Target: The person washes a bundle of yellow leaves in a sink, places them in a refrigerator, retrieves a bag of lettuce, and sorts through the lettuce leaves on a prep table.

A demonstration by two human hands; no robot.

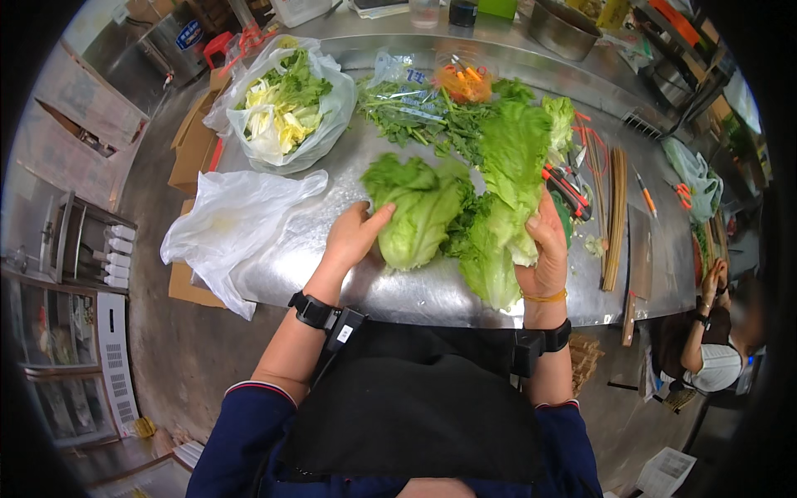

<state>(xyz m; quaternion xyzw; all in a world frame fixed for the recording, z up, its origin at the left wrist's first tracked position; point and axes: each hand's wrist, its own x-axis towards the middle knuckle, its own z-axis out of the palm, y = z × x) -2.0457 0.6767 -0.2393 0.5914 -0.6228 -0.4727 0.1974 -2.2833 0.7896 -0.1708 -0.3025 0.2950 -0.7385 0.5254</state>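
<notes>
My left hand [358,233] rests against the left side of a leafy green lettuce head [411,215], its thumb on the leaves. In my right hand [548,249] is a lettuce leaf [514,155] held by its pale base, upright above the metal table [373,299]. More lettuce leaves [489,261] lie between the hands, touching the right one. Behind them are long-stemmed greens [405,118] partly under a clear printed plastic bag. An open plastic bag of lettuce and yellowish leaves [283,112] stands at the back left.
A crumpled white plastic bag [240,218] lies at the left edge. To the right are a red-and-black utility knife [568,193], thin wooden skewers [615,218], a cleaver [639,249] and a pen [646,194]. Another person [716,348] is at the far right.
</notes>
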